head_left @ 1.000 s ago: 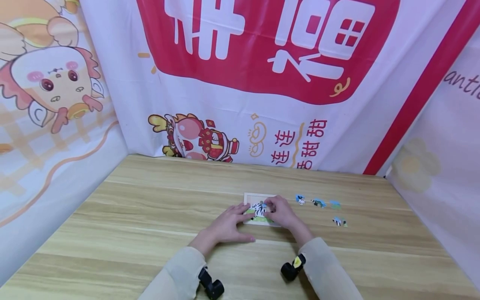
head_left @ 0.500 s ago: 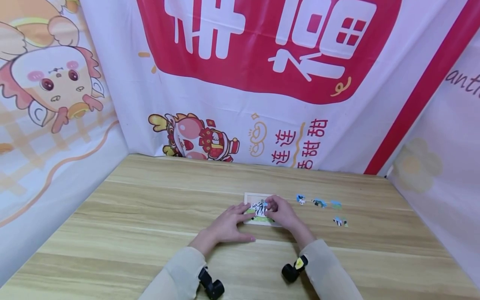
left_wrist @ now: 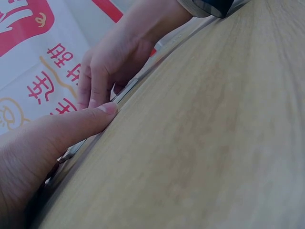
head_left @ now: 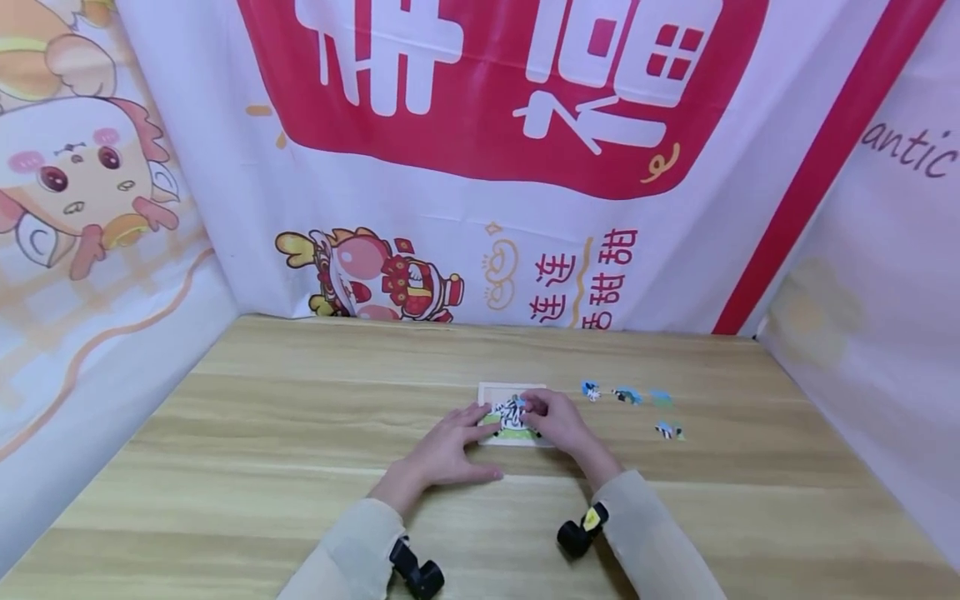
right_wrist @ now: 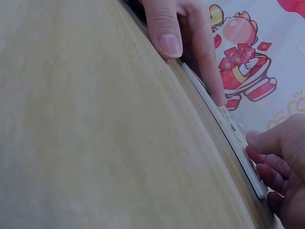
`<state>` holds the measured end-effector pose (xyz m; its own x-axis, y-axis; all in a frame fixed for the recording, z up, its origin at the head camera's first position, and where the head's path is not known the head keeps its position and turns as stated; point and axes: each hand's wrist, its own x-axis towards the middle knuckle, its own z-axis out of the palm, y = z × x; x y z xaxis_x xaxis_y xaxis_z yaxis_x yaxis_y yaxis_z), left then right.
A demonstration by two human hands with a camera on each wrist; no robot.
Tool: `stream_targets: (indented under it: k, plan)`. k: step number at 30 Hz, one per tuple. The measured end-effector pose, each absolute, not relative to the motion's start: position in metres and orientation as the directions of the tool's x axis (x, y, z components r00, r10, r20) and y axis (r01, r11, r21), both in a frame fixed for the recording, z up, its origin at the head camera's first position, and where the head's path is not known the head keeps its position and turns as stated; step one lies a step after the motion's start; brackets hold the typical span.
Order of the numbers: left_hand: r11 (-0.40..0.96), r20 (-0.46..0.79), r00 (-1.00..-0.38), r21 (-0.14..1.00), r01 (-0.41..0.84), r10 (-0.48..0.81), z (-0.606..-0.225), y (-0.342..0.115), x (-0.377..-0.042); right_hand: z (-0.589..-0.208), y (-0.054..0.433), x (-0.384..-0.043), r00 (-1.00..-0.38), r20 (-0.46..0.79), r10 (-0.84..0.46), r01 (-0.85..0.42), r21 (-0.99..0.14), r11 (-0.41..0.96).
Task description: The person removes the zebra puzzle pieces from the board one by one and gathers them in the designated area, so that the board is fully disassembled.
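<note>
A small jigsaw puzzle tray with a pale rim lies flat on the table, part-filled with a zebra picture over green. My left hand rests at its left side, fingers spread over that edge and thumb stretched out along the table. From the right, my right hand reaches over the tray, thumb and forefinger pinching a puzzle piece at the zebra's upper right; the fingers hide most of it. In the right wrist view, the right thumb and curled fingers sit right at the tray's edge.
Several loose puzzle pieces lie right of the tray, among them a blue and black-white one, a dark one, a blue-green one and a striped one. Printed cloth hangs behind the wood-grain table.
The head view has shifted slightly, so the scene sits further left. My right fingers have moved a little over the zebra picture; my left hand stays in place on the tray.
</note>
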<state>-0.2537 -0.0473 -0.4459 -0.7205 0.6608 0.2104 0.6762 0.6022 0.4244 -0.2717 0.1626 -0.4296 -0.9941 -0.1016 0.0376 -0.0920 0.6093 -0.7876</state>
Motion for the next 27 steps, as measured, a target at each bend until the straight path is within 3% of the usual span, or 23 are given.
stream_targets:
  k: [14,27]
  plan:
    - [0.616,0.249,-0.753,0.449,0.647,0.609,-0.447,-0.058,-0.256,-0.414,0.171,-0.280,-0.988,0.092,-0.127,-0.145,-0.843,0.517]
    - [0.586,0.234,-0.724,0.453,0.672,0.649,-0.447,-0.041,-0.258,-0.400,0.237,-0.257,-0.989,0.129,-0.079,-0.151,-0.843,0.516]
